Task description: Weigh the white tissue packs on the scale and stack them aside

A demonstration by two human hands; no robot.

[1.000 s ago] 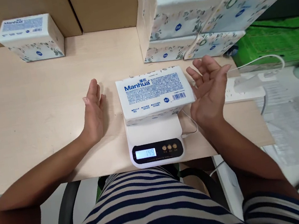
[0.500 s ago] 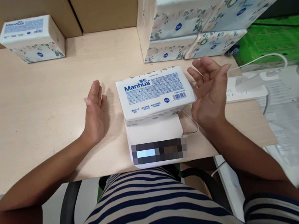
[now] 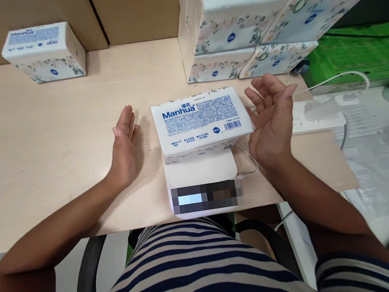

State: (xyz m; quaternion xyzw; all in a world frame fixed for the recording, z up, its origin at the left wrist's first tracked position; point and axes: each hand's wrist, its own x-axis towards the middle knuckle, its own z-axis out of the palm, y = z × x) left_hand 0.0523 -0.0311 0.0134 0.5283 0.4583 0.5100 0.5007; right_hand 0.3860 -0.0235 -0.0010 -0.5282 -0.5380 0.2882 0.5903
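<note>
A white tissue pack [image 3: 202, 125] with blue "Manhua" print rests on a small white digital scale [image 3: 201, 169]. The scale's front panel is pixelated, with a light-blue lit patch. My left hand [image 3: 125, 149] is left of the pack, apart from it, its edge down by the table and its fingers stretched out. On the other side, my right hand [image 3: 273, 122] is turned palm up beside the pack's right end, fingers loosely curled and spread, holding nothing. Whether its fingertips brush the pack I cannot tell.
Another tissue pack [image 3: 47, 53] stands at the back left before cardboard boxes [image 3: 138, 10]. A stack of tissue packs [image 3: 235, 27] rises at the back right. Right of my right hand are a white power strip [image 3: 317, 115], cables and a green crate [image 3: 367, 54].
Both hands, the tissue pack and the scale stay nearly where they were. Only a slight shift of the camera view shows.
</note>
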